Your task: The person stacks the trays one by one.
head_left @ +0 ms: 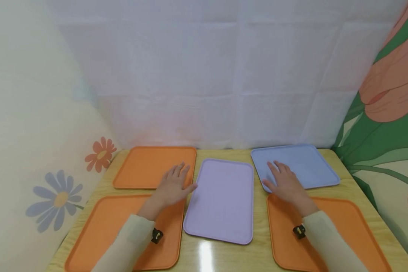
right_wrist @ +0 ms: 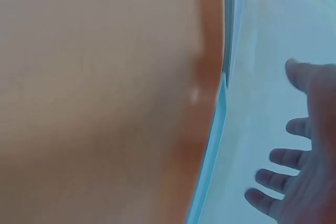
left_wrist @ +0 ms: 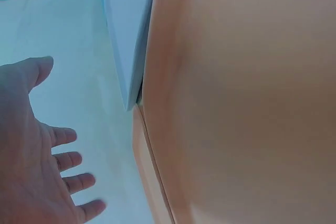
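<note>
My left hand hovers with fingers spread over the gap between the far orange tray and the near left orange tray. The purple tray lies just beyond its thumb. My right hand is held over the near corner of the blue tray, fingers apart, with the near right orange tray below its wrist. Both wrist views show the left palm and right palm raised off the trays, holding nothing.
All the trays lie flat on a wood-grain table. A white cloth hangs behind it. Flower-patterned panels stand at the left and right. Each sleeve has a small black device at the wrist.
</note>
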A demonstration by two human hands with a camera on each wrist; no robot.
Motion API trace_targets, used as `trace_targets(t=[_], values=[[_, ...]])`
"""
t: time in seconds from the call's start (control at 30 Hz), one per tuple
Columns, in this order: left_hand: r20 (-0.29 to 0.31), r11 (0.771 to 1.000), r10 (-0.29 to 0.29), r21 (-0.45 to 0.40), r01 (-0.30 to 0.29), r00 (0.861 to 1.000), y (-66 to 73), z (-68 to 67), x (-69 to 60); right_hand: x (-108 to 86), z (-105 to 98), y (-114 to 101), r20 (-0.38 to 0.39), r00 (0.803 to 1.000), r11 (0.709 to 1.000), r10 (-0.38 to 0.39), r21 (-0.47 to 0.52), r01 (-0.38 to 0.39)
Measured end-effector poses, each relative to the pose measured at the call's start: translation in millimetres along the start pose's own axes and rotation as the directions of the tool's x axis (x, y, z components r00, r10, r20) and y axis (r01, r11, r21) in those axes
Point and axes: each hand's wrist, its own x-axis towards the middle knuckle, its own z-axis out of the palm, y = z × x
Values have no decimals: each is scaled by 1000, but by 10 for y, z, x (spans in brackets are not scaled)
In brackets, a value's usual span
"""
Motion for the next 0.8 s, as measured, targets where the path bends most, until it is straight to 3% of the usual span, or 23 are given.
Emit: trace_targets(t=[0.27, 0.5, 0.6, 0.8], values=[[43, 997, -18, -78, 22, 999, 116, 69, 2, 23, 89, -145, 6, 1000, 988, 5, 154, -6], [37, 990, -48, -133, 52, 998, 213, 108, 3, 79, 185, -276, 47, 998, 956, 36, 288, -48], [64, 985, -77, -148, 85, 995, 241, 127, 5, 83, 190, -356, 66, 996, 939, 57, 336, -76], [109, 979, -118, -155, 134, 987, 272, 169, -1, 104, 255, -478, 136, 987, 947, 87, 298, -124]])
